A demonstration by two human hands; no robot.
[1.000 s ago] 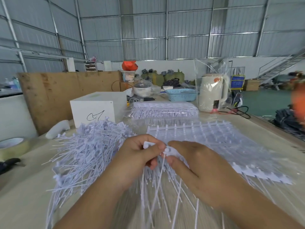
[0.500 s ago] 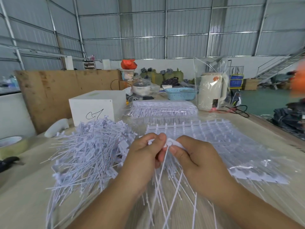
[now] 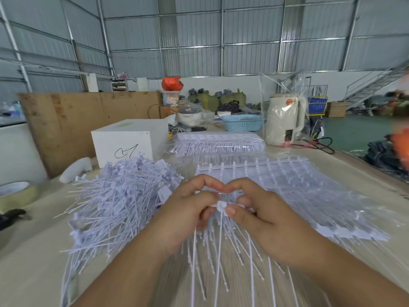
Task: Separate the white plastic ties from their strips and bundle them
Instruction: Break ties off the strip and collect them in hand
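Note:
My left hand (image 3: 188,209) and my right hand (image 3: 261,216) meet at the middle of the table, fingertips touching. Between them they pinch the head of a white plastic tie (image 3: 221,206) on a strip whose thin tails hang down towards me (image 3: 219,258). A large loose pile of separated white ties (image 3: 117,196) lies to the left of my hands. Flat strips of joined ties in clear plastic (image 3: 309,191) spread out to the right, behind my right hand.
A white box with a black scribble (image 3: 126,147) stands behind the pile. A wrapped pack of tie strips (image 3: 219,144) lies further back, with a blue basket (image 3: 242,125) and a bagged cream kettle (image 3: 285,120). A tape roll (image 3: 16,193) sits at the left edge.
Both hands have stayed together on the strip, with the thumbs and forefingers now closed tighter round one tie head. The view has shifted slightly.

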